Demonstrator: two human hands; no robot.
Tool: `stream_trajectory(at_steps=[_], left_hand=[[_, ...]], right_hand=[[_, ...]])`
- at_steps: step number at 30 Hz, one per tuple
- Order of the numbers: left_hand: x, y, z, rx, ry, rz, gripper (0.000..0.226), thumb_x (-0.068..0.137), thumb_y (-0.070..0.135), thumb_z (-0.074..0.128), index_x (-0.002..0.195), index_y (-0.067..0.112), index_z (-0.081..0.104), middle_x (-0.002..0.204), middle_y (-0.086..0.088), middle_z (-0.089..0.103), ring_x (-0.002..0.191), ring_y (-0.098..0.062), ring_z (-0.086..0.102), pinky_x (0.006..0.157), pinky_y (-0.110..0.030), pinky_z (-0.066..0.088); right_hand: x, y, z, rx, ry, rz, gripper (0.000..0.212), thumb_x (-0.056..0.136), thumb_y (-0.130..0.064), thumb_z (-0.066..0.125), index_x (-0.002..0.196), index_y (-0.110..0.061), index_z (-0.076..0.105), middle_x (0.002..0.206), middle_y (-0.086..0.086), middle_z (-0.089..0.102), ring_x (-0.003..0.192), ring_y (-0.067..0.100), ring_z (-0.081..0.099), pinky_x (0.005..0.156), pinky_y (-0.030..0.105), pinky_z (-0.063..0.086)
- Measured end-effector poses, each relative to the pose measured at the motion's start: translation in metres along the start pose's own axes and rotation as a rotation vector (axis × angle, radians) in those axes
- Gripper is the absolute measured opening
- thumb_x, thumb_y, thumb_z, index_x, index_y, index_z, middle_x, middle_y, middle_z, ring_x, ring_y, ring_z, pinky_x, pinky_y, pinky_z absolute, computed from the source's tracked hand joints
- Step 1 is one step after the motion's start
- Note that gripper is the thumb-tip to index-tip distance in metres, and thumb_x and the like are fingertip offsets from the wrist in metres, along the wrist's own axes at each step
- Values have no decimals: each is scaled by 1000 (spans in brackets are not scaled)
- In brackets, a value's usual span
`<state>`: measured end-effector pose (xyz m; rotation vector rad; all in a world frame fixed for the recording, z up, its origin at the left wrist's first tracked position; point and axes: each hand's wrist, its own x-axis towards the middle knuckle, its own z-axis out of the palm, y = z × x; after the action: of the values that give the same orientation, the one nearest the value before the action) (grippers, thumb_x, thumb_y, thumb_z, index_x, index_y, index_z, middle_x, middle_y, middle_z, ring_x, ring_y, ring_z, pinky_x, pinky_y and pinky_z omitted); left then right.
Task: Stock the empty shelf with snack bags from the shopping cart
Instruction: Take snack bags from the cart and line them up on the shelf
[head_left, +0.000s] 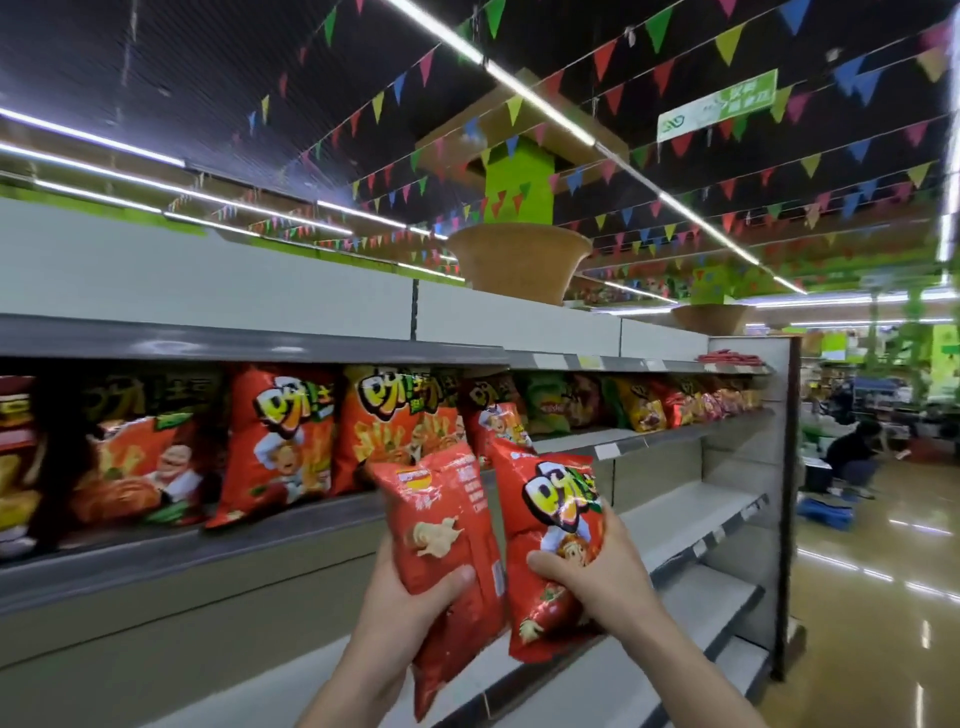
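The left hand (410, 597) grips a red snack bag (447, 540) and the right hand (597, 566) grips a second bag (558, 551), both upright, touching. Best set them at eleven o'clock on the stocked shelf (291, 535), standing beside the row of bags (280, 441), faces outward.

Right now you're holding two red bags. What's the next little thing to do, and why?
Probably lift the right hand and stand its bag in the gap on the shelf, right of the red bags already lined up there. The left hand holds another bag.
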<state>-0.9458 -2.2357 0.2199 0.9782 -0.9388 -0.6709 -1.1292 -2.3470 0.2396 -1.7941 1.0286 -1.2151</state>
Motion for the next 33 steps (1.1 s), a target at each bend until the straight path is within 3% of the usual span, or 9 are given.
stream_trajectory(at_steps=[5, 11, 14, 17, 19, 22, 23, 27, 33], left_hand=[[42, 1, 58, 41, 63, 16, 72, 61, 20, 92, 116, 30, 48, 114, 0, 69, 102, -20, 69, 89, -45, 57], [96, 7, 78, 73, 102, 50, 58, 75, 9, 83, 115, 35, 49, 119, -3, 67, 107, -25, 67, 94, -52, 54], [119, 9, 77, 74, 107, 63, 56, 76, 7, 82, 114, 34, 52, 119, -5, 68, 107, -27, 68, 93, -54, 55], [140, 7, 79, 54, 115, 75, 57, 76, 9, 82, 119, 31, 53, 118, -5, 69, 106, -26, 69, 91, -52, 56], [154, 3, 85, 47, 112, 72, 58, 77, 10, 82, 125, 26, 53, 116, -5, 70, 104, -25, 70, 89, -49, 58], [175, -1, 96, 20, 124, 66, 53, 80, 6, 78, 126, 22, 55, 115, -8, 72, 102, -27, 71, 88, -49, 58], [183, -1, 99, 17, 133, 65, 51, 81, 6, 77, 125, 20, 55, 114, -9, 72, 102, -28, 71, 88, -49, 58], [210, -10, 113, 12, 196, 59, 46, 82, 7, 77, 122, 16, 59, 112, -10, 73, 100, -29, 72, 86, -47, 59], [231, -29, 134, 26, 250, 32, 65, 68, 17, 85, 126, 18, 56, 115, -9, 72, 104, -30, 70, 92, -54, 55]], right_hand=[[88, 16, -34, 74, 81, -3, 108, 55, -47, 91, 144, -29, 33, 127, -1, 58, 112, 21, 60, 100, 50, 50], [201, 34, -36, -57, 195, -29, 126, 29, -71, 79, 139, -22, 40, 128, 5, 60, 116, 29, 59, 101, 57, 46], [241, 32, -33, -113, 140, -3, 117, 41, -57, 90, 137, -15, 39, 127, 11, 60, 112, 36, 59, 92, 53, 52], [285, 36, -34, -127, 64, 42, 106, 56, -40, 93, 139, -8, 37, 128, 15, 56, 111, 39, 59, 69, 41, 56], [315, 38, -32, -167, 52, 16, 102, 60, -36, 93, 140, -3, 39, 133, 18, 55, 111, 38, 57, 72, 37, 53], [348, 36, -25, -232, 3, 32, 98, 67, -34, 90, 141, -1, 36, 132, 21, 53, 72, 29, 57, 62, 34, 49], [358, 35, -22, -250, -1, 27, 98, 67, -35, 90, 141, -1, 35, 132, 21, 53, 69, 28, 56, 67, 35, 50], [407, 45, -14, -316, 13, -27, 110, 59, -47, 90, 143, -5, 32, 139, 23, 47, 122, 43, 49, 102, 52, 44], [451, 68, 3, -305, -34, -89, 112, 63, -34, 92, 148, -1, 26, 149, 23, 36, 137, 41, 37, 108, 54, 38]])
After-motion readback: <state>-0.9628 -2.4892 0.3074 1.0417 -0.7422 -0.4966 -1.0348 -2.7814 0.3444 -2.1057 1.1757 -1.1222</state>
